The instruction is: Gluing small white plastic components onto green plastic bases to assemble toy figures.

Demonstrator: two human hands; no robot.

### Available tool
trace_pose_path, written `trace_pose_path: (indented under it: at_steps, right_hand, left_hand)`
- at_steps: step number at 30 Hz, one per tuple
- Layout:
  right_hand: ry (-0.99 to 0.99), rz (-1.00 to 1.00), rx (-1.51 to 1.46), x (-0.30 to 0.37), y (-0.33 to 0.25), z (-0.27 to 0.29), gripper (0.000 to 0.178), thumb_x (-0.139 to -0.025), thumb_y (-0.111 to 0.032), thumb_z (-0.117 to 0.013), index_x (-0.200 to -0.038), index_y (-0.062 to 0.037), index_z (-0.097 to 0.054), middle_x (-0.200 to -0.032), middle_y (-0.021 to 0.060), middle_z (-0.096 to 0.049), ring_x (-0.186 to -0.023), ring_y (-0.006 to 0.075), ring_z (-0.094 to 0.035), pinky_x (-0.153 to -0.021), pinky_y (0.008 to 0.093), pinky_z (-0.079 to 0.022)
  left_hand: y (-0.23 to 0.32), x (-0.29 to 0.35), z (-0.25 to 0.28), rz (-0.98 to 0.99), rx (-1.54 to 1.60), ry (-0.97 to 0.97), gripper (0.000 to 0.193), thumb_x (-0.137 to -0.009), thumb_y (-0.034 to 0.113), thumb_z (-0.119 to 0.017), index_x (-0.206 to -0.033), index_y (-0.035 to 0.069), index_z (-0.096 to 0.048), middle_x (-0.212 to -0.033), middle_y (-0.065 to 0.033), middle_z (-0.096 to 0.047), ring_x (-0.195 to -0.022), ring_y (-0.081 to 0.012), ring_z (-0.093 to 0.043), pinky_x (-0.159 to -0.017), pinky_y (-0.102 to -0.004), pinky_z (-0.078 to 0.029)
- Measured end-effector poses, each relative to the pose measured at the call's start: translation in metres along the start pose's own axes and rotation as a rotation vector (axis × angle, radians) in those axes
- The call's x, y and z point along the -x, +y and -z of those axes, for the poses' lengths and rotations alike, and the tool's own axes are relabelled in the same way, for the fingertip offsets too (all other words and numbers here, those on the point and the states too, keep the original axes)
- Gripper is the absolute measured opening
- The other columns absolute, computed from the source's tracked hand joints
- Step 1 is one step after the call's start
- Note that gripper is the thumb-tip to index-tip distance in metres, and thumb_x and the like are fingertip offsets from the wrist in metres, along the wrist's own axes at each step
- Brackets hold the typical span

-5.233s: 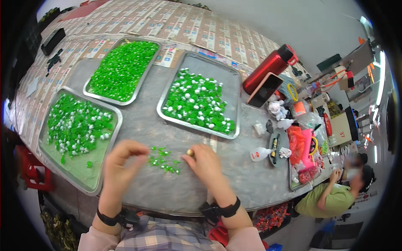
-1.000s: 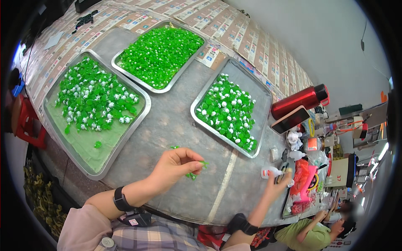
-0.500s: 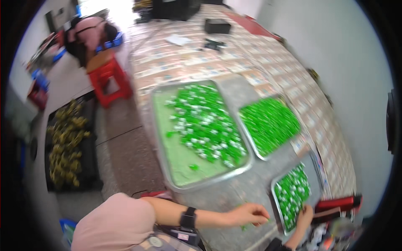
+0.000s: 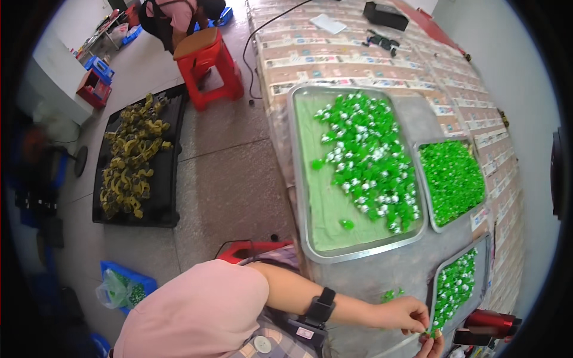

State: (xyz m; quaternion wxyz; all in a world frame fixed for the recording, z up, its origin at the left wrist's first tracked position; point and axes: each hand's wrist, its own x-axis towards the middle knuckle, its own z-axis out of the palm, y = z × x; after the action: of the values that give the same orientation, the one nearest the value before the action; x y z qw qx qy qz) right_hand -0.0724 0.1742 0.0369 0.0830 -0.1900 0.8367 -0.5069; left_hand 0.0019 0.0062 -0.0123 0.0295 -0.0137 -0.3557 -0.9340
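Observation:
My left hand (image 4: 403, 314) reaches across with thumb and fingers pinched together. Its fingertips meet those of my right hand (image 4: 431, 345), which is closed on a small green piece (image 4: 435, 334). What exactly lies between the left fingertips is hidden. Both hands are at the near corner of a small metal tray (image 4: 434, 291) heaped with green and silvery-white pieces. A few loose green pieces (image 4: 391, 295) lie on the table just beyond my left wrist.
A large metal tray (image 4: 303, 209) with green and silvery pieces and another tray (image 4: 434, 224) of green pieces stand farther back. A red-and-black object (image 4: 489, 323) lies at right. On the floor are a black tray (image 4: 161, 215) of yellowish parts and a red stool (image 4: 209, 65); a person (image 4: 179, 18) bends behind it.
My right hand has left the small tray's side and come together with my left hand. The view has turned left, so the trays appear farther right.

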Motion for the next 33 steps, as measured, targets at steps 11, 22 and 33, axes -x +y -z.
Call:
trace_pose_path:
  at_steps: [11,22,33]
  right_hand:
    - [0.06,-0.173,-0.533,0.028,-0.003,-0.032,0.019,-0.082,-0.008,-0.047,-0.099,-0.0002,-0.044,-0.082,0.0108,-0.054,-0.067,0.0167,-0.051,-0.061,0.0264,-0.043]
    - [0.086,-0.189,-0.503,0.033,-0.024,-0.043,0.016,-0.082,-0.006,-0.047,-0.096,0.0003,-0.045,-0.083,0.0105,-0.055,-0.068,0.0169,-0.055,-0.062,0.0273,-0.045]
    - [0.11,-0.138,-0.531,0.036,-0.01,-0.047,0.021,-0.082,-0.006,-0.046,-0.102,0.0024,-0.044,-0.09,0.0134,-0.053,-0.076,0.0199,-0.054,-0.07,0.0293,-0.045]
  left_hand:
    - [0.004,0.002,0.002,-0.051,0.029,0.068,0.01,-0.074,0.01,-0.056,-0.08,0.002,-0.054,-0.07,-0.0005,-0.055,-0.062,-0.0063,-0.05,-0.053,-0.0201,-0.043]
    - [0.01,-0.002,0.002,-0.012,-0.009,0.086,0.013,-0.075,0.011,-0.057,-0.083,0.002,-0.055,-0.073,-0.001,-0.056,-0.065,-0.0064,-0.05,-0.056,-0.0199,-0.043]
    - [0.029,0.004,0.001,-0.017,-0.119,0.128,0.014,-0.075,0.013,-0.056,-0.084,0.003,-0.055,-0.075,-0.0021,-0.057,-0.067,-0.0081,-0.052,-0.061,-0.0229,-0.042]
